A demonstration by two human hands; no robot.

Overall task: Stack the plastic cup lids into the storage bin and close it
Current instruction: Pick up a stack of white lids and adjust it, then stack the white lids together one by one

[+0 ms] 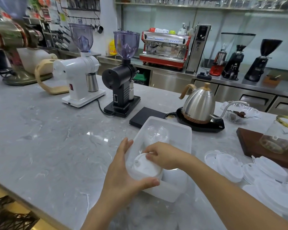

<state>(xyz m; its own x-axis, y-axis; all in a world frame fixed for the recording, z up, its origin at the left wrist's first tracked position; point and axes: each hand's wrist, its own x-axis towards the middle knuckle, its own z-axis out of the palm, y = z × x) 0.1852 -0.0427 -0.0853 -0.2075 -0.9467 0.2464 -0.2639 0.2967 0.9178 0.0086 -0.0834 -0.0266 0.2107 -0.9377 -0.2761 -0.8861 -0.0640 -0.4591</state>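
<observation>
Both hands work at the near end of the white storage bin (181, 130). Left hand (123, 173) curls round the bin's near left corner, fingers along the outer wall and thumb across the front, bracing it. Right hand (163, 156) reaches in from the right and pinches the top of a white stack of cup lids (145, 166), which sits inside the bin directly under its fingertips.

Beyond the right hand, at the far end of the bin, a clear domed lid (157, 134) already lies inside. So loading seems well under way but not finished: to the right of the right forearm, loose lids (229, 165) are scattered on the tabletop (48, 138), several overlapping. The bin stands open, and which of the white pieces at the right is its cover cannot be told.

Just past the bin stand a black scale (146, 117) and a gooseneck kettle (199, 105) on its base, close enough to crowd the far wall. A wooden board (249, 141) with a glass jar (279, 135) lies behind the loose lids.
</observation>
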